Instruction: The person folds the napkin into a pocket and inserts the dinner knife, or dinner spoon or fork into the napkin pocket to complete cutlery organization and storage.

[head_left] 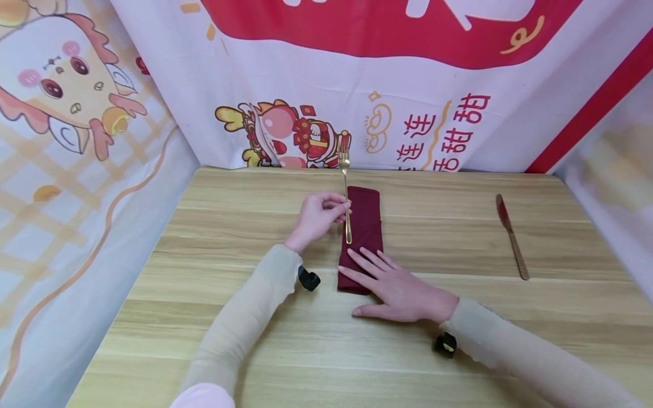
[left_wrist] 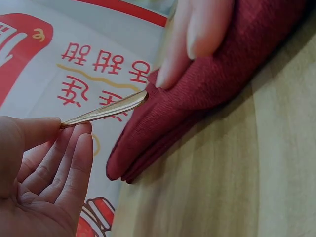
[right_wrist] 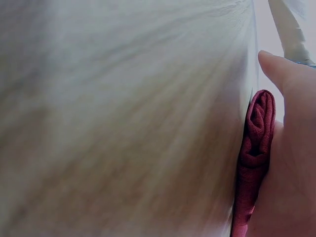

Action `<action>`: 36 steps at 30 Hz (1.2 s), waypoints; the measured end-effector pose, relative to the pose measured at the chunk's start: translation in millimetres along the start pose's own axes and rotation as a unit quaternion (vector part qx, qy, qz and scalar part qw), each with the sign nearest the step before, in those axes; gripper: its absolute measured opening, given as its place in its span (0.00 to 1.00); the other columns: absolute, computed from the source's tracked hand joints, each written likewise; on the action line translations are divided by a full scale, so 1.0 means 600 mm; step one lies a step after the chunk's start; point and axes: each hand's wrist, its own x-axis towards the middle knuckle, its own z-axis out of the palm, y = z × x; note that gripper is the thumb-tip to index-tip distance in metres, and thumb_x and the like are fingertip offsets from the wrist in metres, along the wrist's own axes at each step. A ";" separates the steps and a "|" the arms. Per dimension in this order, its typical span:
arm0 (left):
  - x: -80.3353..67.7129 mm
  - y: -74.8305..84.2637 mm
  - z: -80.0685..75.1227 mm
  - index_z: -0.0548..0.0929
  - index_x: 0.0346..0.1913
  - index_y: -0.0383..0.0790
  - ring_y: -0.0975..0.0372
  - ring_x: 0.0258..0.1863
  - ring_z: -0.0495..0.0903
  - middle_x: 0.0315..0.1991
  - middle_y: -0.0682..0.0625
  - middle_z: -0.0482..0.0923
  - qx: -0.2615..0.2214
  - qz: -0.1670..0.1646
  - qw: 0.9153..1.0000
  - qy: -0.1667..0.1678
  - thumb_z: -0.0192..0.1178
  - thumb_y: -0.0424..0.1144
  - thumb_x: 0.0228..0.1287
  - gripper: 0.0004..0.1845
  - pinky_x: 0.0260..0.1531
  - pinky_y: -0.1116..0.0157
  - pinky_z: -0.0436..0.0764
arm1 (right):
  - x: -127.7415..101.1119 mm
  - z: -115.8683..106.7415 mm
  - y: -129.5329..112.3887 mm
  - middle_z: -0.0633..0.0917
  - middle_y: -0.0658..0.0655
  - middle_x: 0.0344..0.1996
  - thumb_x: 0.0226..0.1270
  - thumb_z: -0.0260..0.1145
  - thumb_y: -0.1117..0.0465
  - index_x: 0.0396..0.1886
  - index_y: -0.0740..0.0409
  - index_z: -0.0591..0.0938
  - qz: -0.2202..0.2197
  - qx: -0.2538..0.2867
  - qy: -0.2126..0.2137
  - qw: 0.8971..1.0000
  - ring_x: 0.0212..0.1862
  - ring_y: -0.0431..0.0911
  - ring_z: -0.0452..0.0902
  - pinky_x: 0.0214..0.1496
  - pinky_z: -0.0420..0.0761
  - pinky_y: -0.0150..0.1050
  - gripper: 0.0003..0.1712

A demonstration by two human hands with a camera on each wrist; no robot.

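Note:
A dark red folded cloth napkin (head_left: 364, 221) lies lengthwise on the wooden table, its layered folds showing at the end in the right wrist view. My left hand (head_left: 318, 218) pinches a gold fork (head_left: 347, 187) by its handle between thumb and fingers, tines pointing away from me. In the head view the fork overlaps the napkin's left edge; in the left wrist view the handle's end (left_wrist: 133, 102) reaches toward the cloth. My right hand (head_left: 403, 289) rests with fingers spread on the napkin's near part, thumb out over the table.
A copper-coloured table knife (head_left: 512, 235) lies on the right side of the wooden table (head_left: 214, 238). Printed cloth hangings (head_left: 306, 73) stand behind the far edge and along both sides. A black wrist strap piece (head_left: 308, 279) sits at the left sleeve.

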 end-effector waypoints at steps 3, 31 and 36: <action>0.005 -0.009 0.001 0.86 0.44 0.30 0.54 0.29 0.87 0.34 0.42 0.88 0.005 -0.005 1.000 0.000 0.66 0.31 0.70 0.06 0.39 0.49 0.86 | 0.001 -0.001 -0.001 0.41 0.55 0.82 0.72 0.51 0.26 0.84 0.37 0.50 0.001 0.001 0.000 1.000 0.80 0.56 0.32 0.78 0.39 0.57 0.48; -0.021 -0.026 0.014 0.83 0.45 0.27 0.58 0.27 0.86 0.34 0.41 0.87 -0.003 -0.098 0.993 -0.073 0.64 0.31 0.72 0.08 0.34 0.61 0.87 | 0.005 0.001 0.002 0.38 0.54 0.82 0.71 0.51 0.26 0.84 0.35 0.49 0.011 0.013 -0.017 1.000 0.80 0.55 0.30 0.77 0.39 0.59 0.48; -0.025 -0.028 0.014 0.84 0.45 0.27 0.58 0.29 0.86 0.34 0.41 0.87 0.006 -0.091 0.992 -0.087 0.64 0.31 0.72 0.08 0.35 0.62 0.87 | 0.006 0.001 0.002 0.37 0.54 0.82 0.72 0.52 0.26 0.84 0.36 0.49 0.008 0.012 -0.014 1.000 0.80 0.56 0.31 0.77 0.39 0.59 0.48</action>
